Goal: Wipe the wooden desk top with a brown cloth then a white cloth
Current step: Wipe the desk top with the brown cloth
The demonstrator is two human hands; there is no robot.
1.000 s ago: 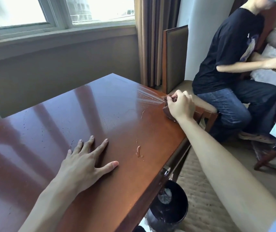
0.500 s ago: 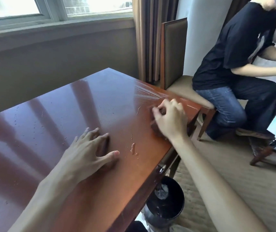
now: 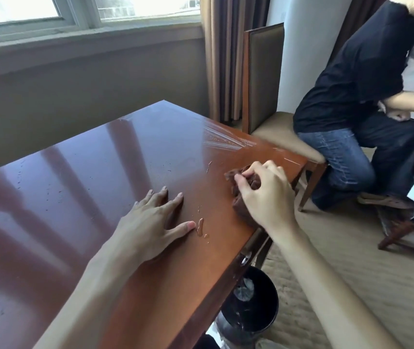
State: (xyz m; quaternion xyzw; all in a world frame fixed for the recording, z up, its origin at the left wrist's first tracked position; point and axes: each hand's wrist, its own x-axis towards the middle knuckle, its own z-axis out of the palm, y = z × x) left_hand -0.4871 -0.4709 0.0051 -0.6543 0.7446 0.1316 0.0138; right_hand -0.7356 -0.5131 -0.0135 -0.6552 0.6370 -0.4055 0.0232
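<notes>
The glossy reddish wooden desk top [image 3: 95, 177] fills the left and middle of the view. My right hand [image 3: 263, 195] grips a bunched brown cloth [image 3: 241, 206] against the desk near its right edge; the hand covers most of the cloth. My left hand [image 3: 150, 222] lies flat on the desk with its fingers spread, a little left of the cloth. Small puddles of water [image 3: 200, 226] sit between the two hands, next to my left thumb. Wet wipe streaks [image 3: 222, 142] fan out near the far right corner. No white cloth is in view.
A padded wooden chair [image 3: 266, 102] stands just beyond the desk's right edge, and a person in a dark shirt and jeans [image 3: 352, 102] sits on it, turned away. A black bin [image 3: 248, 306] stands on the carpet under the desk's right edge. A window and curtains are behind.
My right hand has dragged the brown cloth from the far right corner back along the right edge towards me. My left hand has stayed flat on the desk.
</notes>
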